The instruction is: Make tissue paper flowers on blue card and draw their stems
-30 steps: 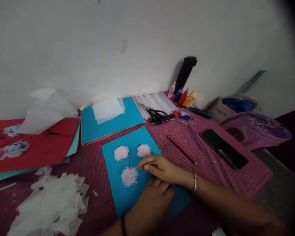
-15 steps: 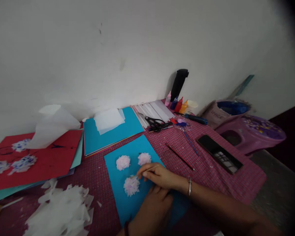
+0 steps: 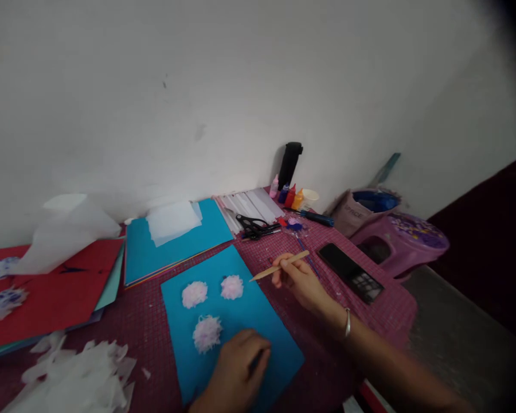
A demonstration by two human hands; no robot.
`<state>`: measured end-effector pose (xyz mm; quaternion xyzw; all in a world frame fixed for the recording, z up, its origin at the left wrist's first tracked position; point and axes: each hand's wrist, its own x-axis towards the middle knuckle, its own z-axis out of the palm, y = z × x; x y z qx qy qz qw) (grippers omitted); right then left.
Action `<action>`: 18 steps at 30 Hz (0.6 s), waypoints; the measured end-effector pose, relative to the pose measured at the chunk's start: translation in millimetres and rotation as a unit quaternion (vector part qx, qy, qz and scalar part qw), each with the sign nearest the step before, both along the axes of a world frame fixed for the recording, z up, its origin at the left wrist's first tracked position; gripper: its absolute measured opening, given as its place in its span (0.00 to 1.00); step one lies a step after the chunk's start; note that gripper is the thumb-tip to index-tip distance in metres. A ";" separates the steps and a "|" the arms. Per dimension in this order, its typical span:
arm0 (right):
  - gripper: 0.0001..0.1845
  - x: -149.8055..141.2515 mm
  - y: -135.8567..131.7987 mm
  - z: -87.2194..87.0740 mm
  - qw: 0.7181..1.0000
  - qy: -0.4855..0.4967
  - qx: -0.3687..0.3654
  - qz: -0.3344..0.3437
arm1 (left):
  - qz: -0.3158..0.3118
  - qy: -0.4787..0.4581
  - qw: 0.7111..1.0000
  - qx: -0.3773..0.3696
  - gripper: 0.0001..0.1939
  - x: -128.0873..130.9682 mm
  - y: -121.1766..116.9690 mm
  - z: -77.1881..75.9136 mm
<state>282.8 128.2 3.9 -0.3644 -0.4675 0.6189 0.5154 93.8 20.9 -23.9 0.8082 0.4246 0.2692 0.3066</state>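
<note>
A blue sheet of paper point(image 3: 241, 312) lies on the pink checked cloth, with three fluffy pink-white tissue puffs point(image 3: 207, 332) stuck on it. My left hand point(image 3: 234, 373) rests on the near part of the sheet, fingers curled, just right of the nearest puff. My right hand point(image 3: 298, 281) is lifted to the right of the sheet and pinches a thin wooden stick point(image 3: 278, 266), whose point aims left toward the puffs.
Black scissors point(image 3: 253, 226), white strips, small paint bottles point(image 3: 289, 195), a black flask point(image 3: 289, 163) and a dark paint palette point(image 3: 350, 272) sit at the back and right. Red paper point(image 3: 47, 287), a stack of blue sheets point(image 3: 176, 244) and torn white tissue point(image 3: 73, 378) lie left. A purple stool point(image 3: 402, 241) stands right.
My right hand lifted the stick off the nearest puff and moved right, away from the blue sheet. My left hand stayed on the sheet. The camera turned a little to the right.
</note>
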 end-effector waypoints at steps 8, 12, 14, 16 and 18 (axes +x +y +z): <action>0.13 -13.5 -16.3 12.8 0.991 0.014 0.033 0.128 | 0.208 -0.261 0.894 -0.300 0.19 -20.1 26.9 38.1; 0.12 -16.3 -19.7 15.7 0.978 -0.023 0.078 0.191 | 0.217 -0.257 0.899 -0.281 0.14 -16.3 19.9 41.5; 0.12 -14.4 -22.8 15.1 0.973 -0.035 0.097 0.209 | 0.221 -0.226 0.915 -0.249 0.13 -16.7 11.8 38.8; 0.13 -10.9 -27.4 13.9 0.966 -0.061 0.114 0.225 | 0.220 -0.176 0.937 -0.208 0.13 -19.5 1.6 32.7; 0.14 -7.1 -32.5 13.3 0.955 -0.098 0.141 0.240 | 0.222 -0.134 0.950 -0.175 0.13 -23.1 -9.1 24.7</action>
